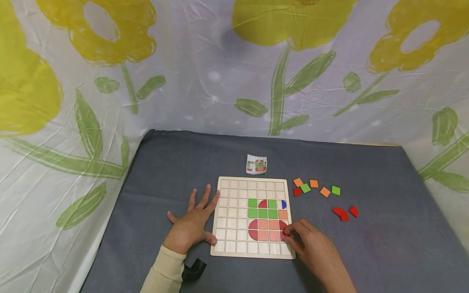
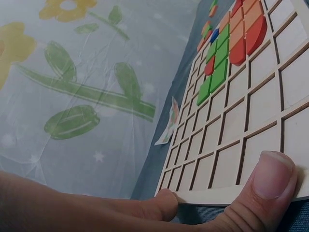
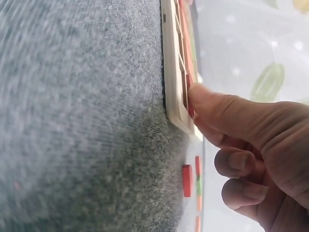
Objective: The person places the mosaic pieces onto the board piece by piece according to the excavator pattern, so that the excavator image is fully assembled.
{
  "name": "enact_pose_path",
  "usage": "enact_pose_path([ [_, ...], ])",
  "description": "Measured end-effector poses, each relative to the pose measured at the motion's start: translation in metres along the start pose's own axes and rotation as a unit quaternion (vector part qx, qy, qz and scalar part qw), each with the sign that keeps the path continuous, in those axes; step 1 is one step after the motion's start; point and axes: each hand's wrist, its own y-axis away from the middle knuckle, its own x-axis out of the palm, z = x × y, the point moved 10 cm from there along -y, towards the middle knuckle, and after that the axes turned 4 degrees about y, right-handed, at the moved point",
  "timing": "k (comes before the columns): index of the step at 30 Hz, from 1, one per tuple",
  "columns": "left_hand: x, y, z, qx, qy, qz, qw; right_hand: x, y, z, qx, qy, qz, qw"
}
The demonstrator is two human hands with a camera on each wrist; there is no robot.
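One red quarter-round piece (image 1: 282, 236) is at the lower right part of the pale wooden grid board (image 1: 231, 223), and the right hand (image 1: 316, 250) pinches it. The left hand (image 1: 192, 226) is spread, touching the board's left edge. Beyond, a small printed paper card (image 1: 257, 164) lies on the grey cloth-covered worktop (image 1: 384, 252).

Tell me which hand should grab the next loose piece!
Probably the right hand, once it's done with the red piece it seems to pinch on the board. It's on the same side as the loose pieces. The left hand rests at the board's left edge, farther from them.
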Motion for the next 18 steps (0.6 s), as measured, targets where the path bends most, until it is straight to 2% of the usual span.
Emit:
enact_pose_path([
  [4,0.0,0.0,-0.001,0.002,0.0,-0.004,1.0,-0.001,-0.001,-0.004,0.001,-0.009,0.003,1.0],
  [10,0.0,0.0,-0.001,0.006,0.004,-0.005,1.0,-0.014,-0.005,-0.012,-0.021,-0.004,-0.036,0.9991],
  [15,0.006,-0.006,0.007,0.005,-0.001,0.007,1.0,-0.026,-0.013,-0.022,0.008,0.005,-0.032,0.9994],
  [18,0.005,-0.004,0.006,-0.001,-0.009,0.013,0.9999,-0.031,-0.019,-0.027,0.033,0.008,-0.022,0.9992],
])
